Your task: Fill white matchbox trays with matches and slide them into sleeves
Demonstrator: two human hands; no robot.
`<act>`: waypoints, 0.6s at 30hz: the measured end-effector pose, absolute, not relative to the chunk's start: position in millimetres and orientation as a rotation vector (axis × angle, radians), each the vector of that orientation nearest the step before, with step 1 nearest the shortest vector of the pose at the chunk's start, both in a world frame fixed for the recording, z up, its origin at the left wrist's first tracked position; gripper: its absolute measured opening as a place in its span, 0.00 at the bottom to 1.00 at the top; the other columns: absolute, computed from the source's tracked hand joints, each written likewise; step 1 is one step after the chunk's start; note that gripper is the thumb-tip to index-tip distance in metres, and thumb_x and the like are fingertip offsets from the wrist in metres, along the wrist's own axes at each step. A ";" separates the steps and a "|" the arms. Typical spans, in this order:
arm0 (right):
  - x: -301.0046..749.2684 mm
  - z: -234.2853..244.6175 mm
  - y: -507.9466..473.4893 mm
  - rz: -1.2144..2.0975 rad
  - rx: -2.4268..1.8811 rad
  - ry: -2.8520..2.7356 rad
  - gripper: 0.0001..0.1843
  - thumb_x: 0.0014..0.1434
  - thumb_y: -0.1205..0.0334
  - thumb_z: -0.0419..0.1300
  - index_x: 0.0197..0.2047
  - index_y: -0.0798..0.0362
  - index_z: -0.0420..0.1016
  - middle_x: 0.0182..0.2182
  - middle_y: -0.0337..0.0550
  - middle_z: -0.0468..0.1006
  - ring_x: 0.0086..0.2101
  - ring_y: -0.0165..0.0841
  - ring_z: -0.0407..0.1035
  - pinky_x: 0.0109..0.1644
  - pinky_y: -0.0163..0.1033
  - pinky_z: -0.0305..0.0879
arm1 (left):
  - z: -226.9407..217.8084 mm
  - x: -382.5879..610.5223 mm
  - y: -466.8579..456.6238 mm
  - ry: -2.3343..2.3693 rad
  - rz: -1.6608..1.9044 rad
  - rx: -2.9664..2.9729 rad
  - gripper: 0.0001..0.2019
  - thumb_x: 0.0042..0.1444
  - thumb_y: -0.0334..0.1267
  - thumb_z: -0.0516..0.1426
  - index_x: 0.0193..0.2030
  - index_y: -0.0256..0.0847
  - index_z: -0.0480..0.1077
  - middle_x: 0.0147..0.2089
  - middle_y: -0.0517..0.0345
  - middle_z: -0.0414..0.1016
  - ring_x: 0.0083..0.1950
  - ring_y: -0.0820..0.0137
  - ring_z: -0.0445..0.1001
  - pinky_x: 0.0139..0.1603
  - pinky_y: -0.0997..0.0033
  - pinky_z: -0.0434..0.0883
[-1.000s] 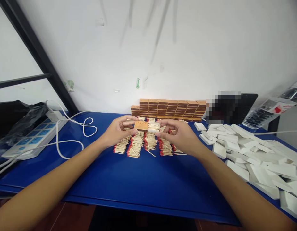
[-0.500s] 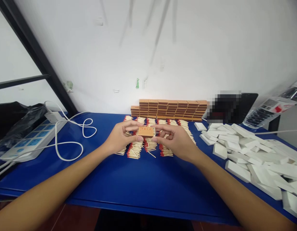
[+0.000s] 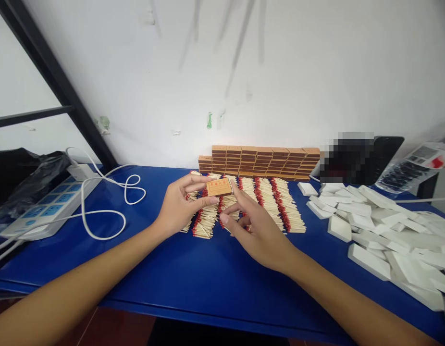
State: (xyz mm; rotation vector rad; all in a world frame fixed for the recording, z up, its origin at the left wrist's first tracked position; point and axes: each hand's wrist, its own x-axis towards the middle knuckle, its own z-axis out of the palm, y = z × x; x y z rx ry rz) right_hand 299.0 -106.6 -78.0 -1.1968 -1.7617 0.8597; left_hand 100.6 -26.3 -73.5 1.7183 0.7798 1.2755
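Note:
My left hand (image 3: 181,204) pinches an orange-brown matchbox (image 3: 219,187) with red printing, thumb below and fingers behind it. The box is held above the table, its label tilted toward me. The right index finger is against the box's right end. My right hand (image 3: 262,228) is otherwise spread, thumb apart from the box and palm open. Beneath both hands lie several rows of red-tipped matches (image 3: 289,211), partly hidden by the fingers.
Stacked matchboxes (image 3: 265,161) stand along the wall. A pile of white paper trays (image 3: 381,226) spreads over the right side, with a dark screen-like device (image 3: 386,156) and a plastic bottle (image 3: 417,166) behind. At left lie a power strip (image 3: 51,206) and white cables (image 3: 103,238).
The matchbox's filled tray stuck out at the right end before; now that end looks pushed in. My right thumb has come away from the box. The camera view has turned slightly left.

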 end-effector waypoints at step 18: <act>318.0 -77.9 -88.6 0.458 -1.147 -1.875 0.33 0.67 0.61 0.59 0.74 0.47 0.62 0.57 0.53 0.75 0.34 0.32 0.75 0.29 0.38 0.73 | -66.7 77.3 9.2 0.800 1.232 1.945 0.23 0.54 0.45 0.71 0.55 0.39 0.76 0.58 0.47 0.81 0.61 0.56 0.79 0.67 0.54 0.73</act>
